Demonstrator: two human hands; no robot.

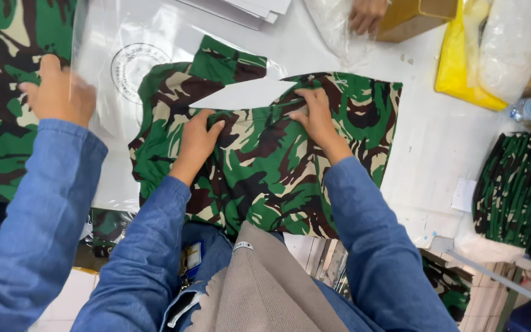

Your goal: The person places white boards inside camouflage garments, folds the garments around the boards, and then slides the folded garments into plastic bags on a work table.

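Note:
A green, brown and cream camouflage garment [265,166] lies flat on the white table [431,141], its lower part hanging over the near edge. My left hand [196,138] grips a fold of the cloth near the garment's upper left. My right hand [314,114] pinches the same fold further right, close to the neck opening. A clear plastic bag [124,67] with a round printed mark lies under and beside the garment's left side.
A co-worker's hand [59,92] in a blue sleeve rests on the bag at the left, over more camouflage cloth [1,92]. Another person's hand [367,15] works at the far edge. A yellow bag [462,67], a cardboard box [413,18] and a stack of folded camouflage garments [520,190] stand on the right.

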